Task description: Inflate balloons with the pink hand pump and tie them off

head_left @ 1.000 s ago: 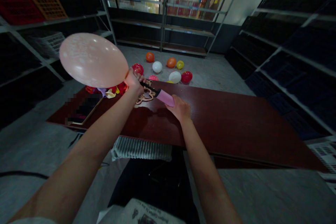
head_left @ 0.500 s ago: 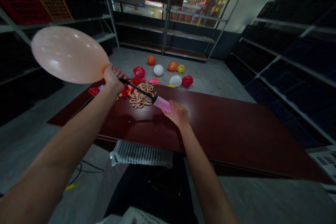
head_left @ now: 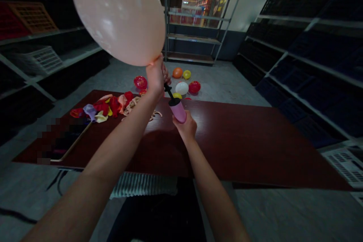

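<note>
A large inflated peach balloon (head_left: 121,15) fills the upper left of the view, its neck pinched in my left hand (head_left: 156,75). My left fingers are closed there, at the black upper end of a hand pump. Below, my right hand (head_left: 185,125) is wrapped round the pink barrel of the pump (head_left: 178,111). The black rod shows between the two hands. On the table (head_left: 241,140), left of my left forearm, lies a pile of limp red, yellow, purple and peach balloons (head_left: 113,105). Beige limp balloons (head_left: 133,104) are partly hidden behind that forearm.
Inflated balloons lie on the floor past the table, among them an orange one (head_left: 177,72) and a white one (head_left: 182,88). A dark, partly blurred object with a light edge (head_left: 76,140) is on the table's left. Shelving (head_left: 195,39) stands behind and on both sides.
The peach balloon and my left hand have moved right and up in view. The pump is steeper, and less of its rod shows. The view has shifted, showing more of the table's left side.
</note>
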`<state>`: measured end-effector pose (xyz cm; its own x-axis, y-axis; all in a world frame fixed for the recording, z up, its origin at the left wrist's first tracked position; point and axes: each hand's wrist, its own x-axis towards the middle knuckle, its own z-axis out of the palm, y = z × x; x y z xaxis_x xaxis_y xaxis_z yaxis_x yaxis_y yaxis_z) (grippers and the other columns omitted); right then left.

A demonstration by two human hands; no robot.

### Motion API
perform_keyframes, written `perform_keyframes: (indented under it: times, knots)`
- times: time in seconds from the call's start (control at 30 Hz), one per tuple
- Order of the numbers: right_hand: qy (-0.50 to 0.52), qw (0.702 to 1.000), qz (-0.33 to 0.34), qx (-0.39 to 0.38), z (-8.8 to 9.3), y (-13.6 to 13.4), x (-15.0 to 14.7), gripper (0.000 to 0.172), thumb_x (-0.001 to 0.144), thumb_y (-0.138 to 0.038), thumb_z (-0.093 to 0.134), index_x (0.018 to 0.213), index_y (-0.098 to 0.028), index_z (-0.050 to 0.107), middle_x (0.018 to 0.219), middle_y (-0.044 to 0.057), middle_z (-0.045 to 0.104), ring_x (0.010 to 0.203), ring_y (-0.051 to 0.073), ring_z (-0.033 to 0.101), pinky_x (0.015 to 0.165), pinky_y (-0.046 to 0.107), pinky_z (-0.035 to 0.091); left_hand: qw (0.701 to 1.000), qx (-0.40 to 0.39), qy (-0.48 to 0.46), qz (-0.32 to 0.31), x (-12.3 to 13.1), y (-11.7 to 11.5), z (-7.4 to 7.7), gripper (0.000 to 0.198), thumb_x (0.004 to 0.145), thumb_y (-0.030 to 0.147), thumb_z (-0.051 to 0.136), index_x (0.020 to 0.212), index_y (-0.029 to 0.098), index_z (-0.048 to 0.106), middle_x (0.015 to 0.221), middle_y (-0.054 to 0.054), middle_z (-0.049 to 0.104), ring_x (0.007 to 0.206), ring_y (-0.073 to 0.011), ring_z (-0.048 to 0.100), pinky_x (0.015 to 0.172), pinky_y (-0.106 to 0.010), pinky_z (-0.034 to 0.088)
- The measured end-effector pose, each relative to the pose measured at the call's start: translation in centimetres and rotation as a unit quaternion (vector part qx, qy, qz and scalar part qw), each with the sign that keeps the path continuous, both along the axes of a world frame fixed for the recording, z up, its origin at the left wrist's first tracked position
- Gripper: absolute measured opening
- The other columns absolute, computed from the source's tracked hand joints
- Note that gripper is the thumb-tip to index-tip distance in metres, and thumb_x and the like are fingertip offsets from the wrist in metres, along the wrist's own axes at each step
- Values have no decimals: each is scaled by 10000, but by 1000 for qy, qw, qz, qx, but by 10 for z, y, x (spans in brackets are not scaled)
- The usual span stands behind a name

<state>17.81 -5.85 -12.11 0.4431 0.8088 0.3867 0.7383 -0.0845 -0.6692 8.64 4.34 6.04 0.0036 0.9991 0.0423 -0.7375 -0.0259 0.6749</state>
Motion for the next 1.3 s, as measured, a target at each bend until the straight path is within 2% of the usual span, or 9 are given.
perform_keyframes:
  times: [0.13,0.27,0.4,0.57,0.77,0.93,1.1,1.2,1.3]
  knots:
    - [31,999,-38,-5,2,1,0,435,786,-588,656,1073,-261,648,907,36,763,775,255,695,650,307,431,998,-18,31,-47,33,-19,-24,501,1027,282,560,616,205,283,446,61,159,300,-70,197,362,-245,135]
    - [14,999,-32,-16,3,0,1,435,793,-583,669,1096,-270,646,930,25,769,790,244,696,651,298,421,998,-9,41,-44,29,-22,-31,519,1047,262,486,579,207,270,407,59,197,275,-76,208,331,-245,115]
    - [-57,998,1,-6,2,-1,-1,411,814,-552,694,1101,-260,655,938,18,767,798,222,697,646,281,391,999,-27,30,0,1,-15,-40,527,1023,306,527,577,206,266,387,73,227,272,-66,212,317,-227,152]
    - [-189,980,56,11,2,-3,-9,312,845,-474,702,1026,-222,666,901,43,761,819,215,695,645,280,352,994,-95,-18,40,-51,-8,-59,526,1031,324,482,588,207,224,394,79,211,282,-73,210,327,-227,200]
    - [-286,953,104,9,2,-7,-15,266,853,-428,702,998,-209,665,897,56,752,813,210,681,653,285,334,984,-134,-88,82,-112,-7,-71,467,1030,233,411,607,198,215,413,81,217,296,-68,234,354,-225,229]
    - [-312,941,128,10,5,-10,-18,280,883,-440,662,1024,-199,678,909,70,755,806,210,675,656,290,341,975,-147,-101,129,-156,-4,-68,432,994,211,424,619,204,210,416,83,211,294,-76,228,350,-227,227]
    - [-324,936,135,12,8,-12,-21,297,878,-437,674,1056,-199,685,920,71,759,805,212,680,663,290,359,972,-147,-98,155,-190,-1,-55,422,985,186,433,636,204,196,416,82,219,293,-72,232,363,-223,237]
    - [-318,937,144,21,6,-11,-22,303,882,-453,680,1045,-198,681,911,73,758,798,210,686,667,287,376,975,-140,-82,150,-194,-4,-40,444,1028,235,419,648,206,191,415,83,213,292,-72,225,363,-223,235]
    - [-283,947,146,33,2,-10,-20,329,861,-456,710,1062,-198,677,926,70,765,813,212,702,677,280,402,983,-103,-68,135,-181,-9,-19,473,1069,291,403,657,210,185,413,78,194,300,-78,222,360,-226,221]
